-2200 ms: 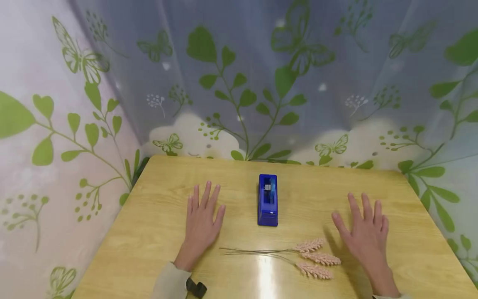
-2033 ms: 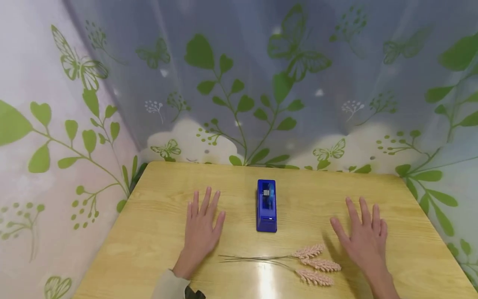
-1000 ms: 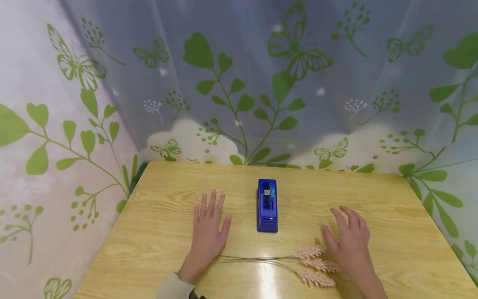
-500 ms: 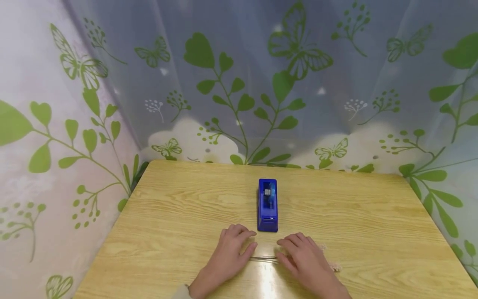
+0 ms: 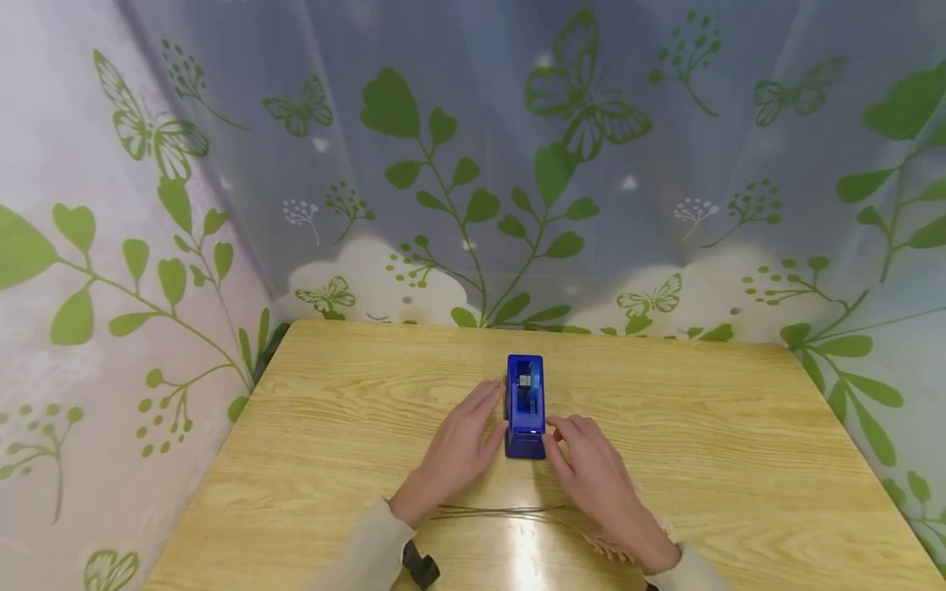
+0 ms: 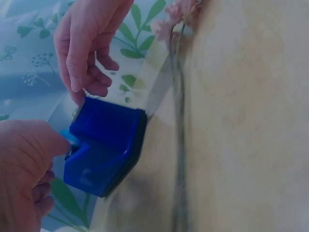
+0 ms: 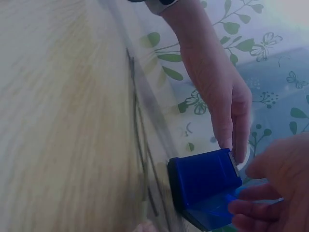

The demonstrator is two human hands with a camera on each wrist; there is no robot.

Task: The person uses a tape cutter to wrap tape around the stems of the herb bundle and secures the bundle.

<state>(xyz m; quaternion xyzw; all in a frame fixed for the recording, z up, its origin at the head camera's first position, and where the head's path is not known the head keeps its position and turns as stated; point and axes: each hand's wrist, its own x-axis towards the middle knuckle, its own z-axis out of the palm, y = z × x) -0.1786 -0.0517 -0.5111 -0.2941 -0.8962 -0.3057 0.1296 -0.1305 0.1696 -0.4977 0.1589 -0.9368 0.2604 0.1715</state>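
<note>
A dark blue tape dispenser (image 5: 525, 446) stands on the wooden table, its near end facing me in the head view. My left hand (image 5: 454, 447) lies along its left side, fingers fairly straight and fingertips right at its wall. On the other side, my right hand (image 5: 594, 468) has bent fingers, the thumb and index tips right at the near right corner. A serrated cutter (image 7: 234, 162) shows on the dispenser in the right wrist view, with light blue tape (image 7: 229, 199) beside it. Neither hand has its fingers wrapped round the dispenser.
Thin stems of artificial flowers (image 5: 502, 512) lie crosswise on the table in front of the dispenser. Their pink heads (image 5: 609, 546) are partly hidden under my right forearm. A curtain with leaves and butterflies (image 5: 473, 205) hangs behind the table's far edge (image 5: 414, 323).
Both hands have left their spread places at the sides, passed over the flower stems and moved forward to either side of the tape dispenser. The dispenser and flowers stay where they were.
</note>
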